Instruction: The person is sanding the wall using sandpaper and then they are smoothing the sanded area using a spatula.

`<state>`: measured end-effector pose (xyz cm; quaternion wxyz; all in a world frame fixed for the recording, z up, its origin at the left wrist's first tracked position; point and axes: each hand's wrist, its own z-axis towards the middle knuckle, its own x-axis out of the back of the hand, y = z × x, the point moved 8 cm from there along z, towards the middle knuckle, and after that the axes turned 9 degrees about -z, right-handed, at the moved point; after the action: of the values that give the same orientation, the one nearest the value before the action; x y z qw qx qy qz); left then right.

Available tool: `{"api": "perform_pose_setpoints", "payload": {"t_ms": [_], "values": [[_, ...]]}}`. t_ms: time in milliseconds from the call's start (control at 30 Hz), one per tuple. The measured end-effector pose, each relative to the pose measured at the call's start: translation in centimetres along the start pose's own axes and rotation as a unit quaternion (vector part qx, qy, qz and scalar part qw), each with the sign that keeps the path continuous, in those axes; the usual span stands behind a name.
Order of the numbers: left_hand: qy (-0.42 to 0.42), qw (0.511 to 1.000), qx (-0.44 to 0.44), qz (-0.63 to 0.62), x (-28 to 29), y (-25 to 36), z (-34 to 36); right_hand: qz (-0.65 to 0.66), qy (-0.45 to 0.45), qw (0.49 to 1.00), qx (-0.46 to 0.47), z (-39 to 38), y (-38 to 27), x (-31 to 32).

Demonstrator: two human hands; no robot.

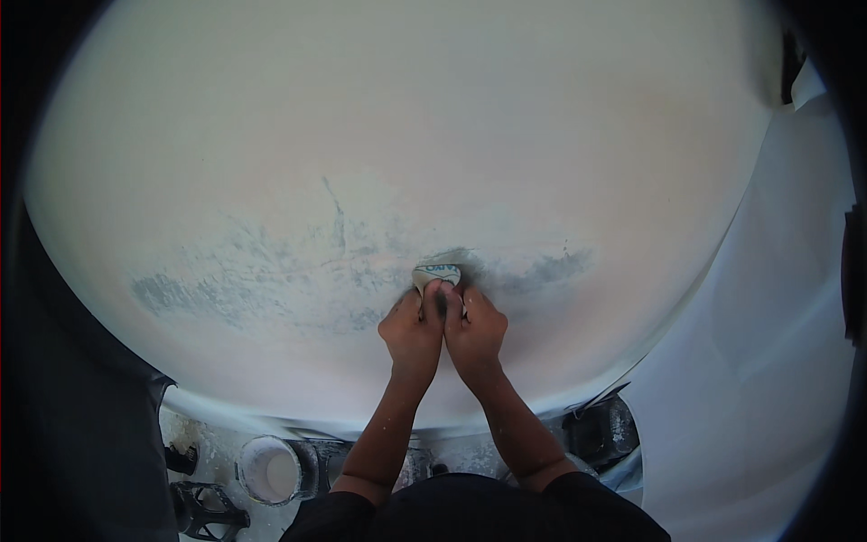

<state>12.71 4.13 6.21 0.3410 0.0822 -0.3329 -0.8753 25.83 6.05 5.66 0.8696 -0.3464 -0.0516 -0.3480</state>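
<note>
Both my hands come together near the middle of a large pale panel [433, 135]. My left hand [414, 332] and my right hand [476, 331] are closed, thumbs side by side, pinching what looks like a folded piece of sandpaper [437, 273]. Its light backing with blue print faces up, and its upper edge lies against the panel. The fingertips are partly hidden behind the thumbs. Around the hands spreads a worn, blue-grey patch [208, 294] with scratches and smears, reaching to a darker streak [551, 268] on the right.
Below the panel's near edge, a white bucket [269, 470] holding pale stuff stands on the spattered floor. Left of it is a black plastic stool [209, 510]. A dark, dusty container [601, 429] sits to the right. White sheeting [731, 361] hangs along the right side, dark material [81, 406] along the left.
</note>
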Motion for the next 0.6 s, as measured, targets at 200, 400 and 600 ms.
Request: {"api": "perform_pose_setpoints", "payload": {"t_ms": [200,400,600], "values": [[-0.016,0.998,0.062,-0.025,-0.6,-4.7,-4.0,0.007,-0.038,0.999,-0.036,-3.6,2.9,-2.6],[-0.019,0.998,0.052,-0.028,0.2,-0.6,1.1,0.041,-0.003,0.999,-0.008,1.2,-0.6,-0.7],[-0.055,0.995,0.082,0.011,-0.1,-4.6,-3.8,0.003,-0.036,0.999,-0.016,-3.8,2.7,-2.8]]}}
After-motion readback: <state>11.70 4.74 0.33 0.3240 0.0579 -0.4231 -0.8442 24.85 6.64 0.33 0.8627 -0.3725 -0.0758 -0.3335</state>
